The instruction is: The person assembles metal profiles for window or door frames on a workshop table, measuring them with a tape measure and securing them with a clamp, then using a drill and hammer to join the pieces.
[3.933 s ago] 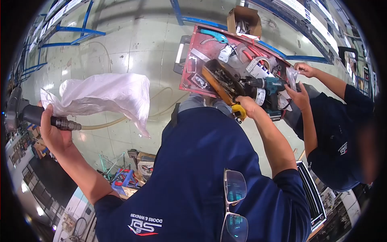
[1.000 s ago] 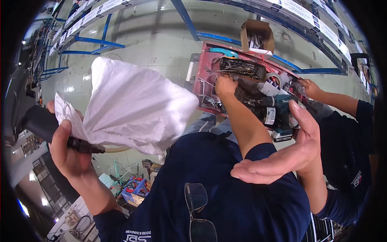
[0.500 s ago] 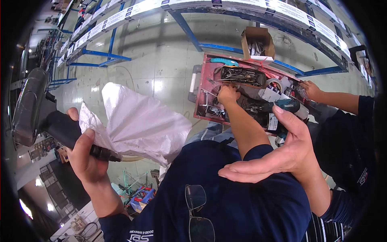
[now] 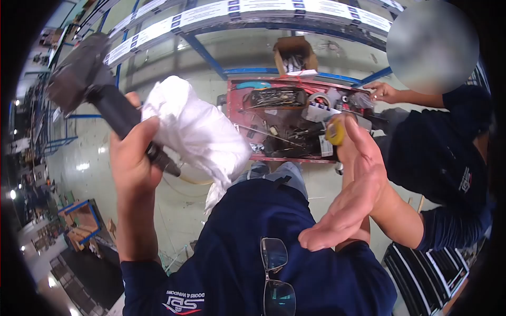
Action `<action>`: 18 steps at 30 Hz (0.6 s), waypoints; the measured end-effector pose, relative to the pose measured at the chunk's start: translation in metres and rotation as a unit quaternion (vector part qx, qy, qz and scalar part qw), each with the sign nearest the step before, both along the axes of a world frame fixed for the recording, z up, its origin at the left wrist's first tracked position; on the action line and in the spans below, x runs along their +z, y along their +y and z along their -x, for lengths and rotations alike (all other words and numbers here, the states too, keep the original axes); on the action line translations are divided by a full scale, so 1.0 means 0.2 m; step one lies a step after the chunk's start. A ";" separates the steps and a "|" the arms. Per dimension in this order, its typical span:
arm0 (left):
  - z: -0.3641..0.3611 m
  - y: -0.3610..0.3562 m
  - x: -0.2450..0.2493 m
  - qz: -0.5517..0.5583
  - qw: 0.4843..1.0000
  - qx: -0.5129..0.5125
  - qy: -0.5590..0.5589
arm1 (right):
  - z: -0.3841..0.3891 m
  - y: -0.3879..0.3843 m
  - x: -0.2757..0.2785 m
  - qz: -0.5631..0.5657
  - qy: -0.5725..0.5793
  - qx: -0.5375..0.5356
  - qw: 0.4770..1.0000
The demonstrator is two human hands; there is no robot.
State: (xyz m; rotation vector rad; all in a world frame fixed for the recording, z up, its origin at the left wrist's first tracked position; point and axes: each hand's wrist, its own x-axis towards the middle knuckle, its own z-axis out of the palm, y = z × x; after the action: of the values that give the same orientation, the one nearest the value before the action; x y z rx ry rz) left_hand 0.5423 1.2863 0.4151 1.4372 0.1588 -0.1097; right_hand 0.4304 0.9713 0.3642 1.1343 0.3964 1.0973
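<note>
My left hand (image 4: 136, 150) is wrapped round the grip of a black pistol-grip air tool (image 4: 117, 108), raised at the left. White cloth (image 4: 197, 131) hangs beside the grip, against my fingers. My right hand (image 4: 345, 141) is partly hidden behind a co-worker's hand; it holds a yellow, round thing like a tape measure (image 4: 334, 130) above the red toolbox (image 4: 234, 113). In the toolbox lie a tray of drill bits (image 4: 276, 97), a roll of tape (image 4: 319, 100) and loose tools. The co-worker's large hand (image 4: 356, 189) stretches across in front of my right forearm.
At the right, the co-worker (image 4: 421, 158) has the other hand (image 4: 385, 92) at the toolbox's far end. A cardboard box (image 4: 295, 55) stands behind it, near blue racks (image 4: 203, 55) with long wrapped profiles. Dark frames (image 4: 427, 274) lean at lower right.
My right hand has come up out of the toolbox with the yellow tape measure. My left hand, tool and cloth have shifted right in view. The co-worker's near hand is lower.
</note>
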 end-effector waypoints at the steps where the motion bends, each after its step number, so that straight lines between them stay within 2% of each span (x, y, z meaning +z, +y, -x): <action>1: -0.01 -0.06 -0.02 0.015 1.000 -0.006 0.016 | 0.02 -0.01 0.02 0.059 -0.060 -0.039 0.996; 3: -0.06 -0.18 -0.05 0.013 0.998 -0.036 0.041 | 0.02 -0.01 0.06 0.163 -0.152 -0.091 0.971; 6: -0.14 -0.28 -0.21 0.091 0.988 -0.121 0.035 | -0.03 -0.01 0.14 0.266 -0.229 -0.114 0.930; 9: -0.21 -0.40 -0.35 0.144 0.982 -0.122 0.016 | -0.08 0.01 0.16 0.284 -0.226 -0.123 0.924; 11: -0.25 -0.49 -0.41 0.113 0.988 -0.089 0.059 | -0.11 0.02 0.11 0.227 -0.196 -0.158 0.941; 12: -0.26 -0.53 -0.44 0.126 0.985 -0.097 0.067 | -0.14 0.03 0.10 0.256 -0.199 -0.162 0.932; 13: -0.29 -0.55 -0.49 0.119 0.985 -0.095 0.082 | -0.17 0.03 0.06 0.226 -0.166 -0.164 0.946; 15: -0.40 -0.50 -0.77 0.064 0.988 -0.126 0.056 | -0.19 0.03 -0.01 0.182 -0.122 -0.194 0.956; 16: -0.38 -0.54 -0.83 0.071 0.987 -0.138 0.051 | -0.20 0.02 -0.01 0.190 -0.126 -0.205 0.952; 17: -0.36 -0.56 -0.88 0.082 0.986 -0.117 0.081 | -0.21 0.02 -0.01 0.092 0.013 -0.202 0.975; 18: -0.35 -0.58 -0.88 0.092 0.985 -0.094 0.113 | -0.23 0.02 -0.01 -0.013 0.151 -0.193 0.969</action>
State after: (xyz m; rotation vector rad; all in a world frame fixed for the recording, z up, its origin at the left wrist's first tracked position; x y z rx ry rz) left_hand 0.6121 1.1708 0.2383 1.2501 0.1940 -0.4329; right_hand 0.4771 0.9759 0.3615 1.3411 0.3773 0.5921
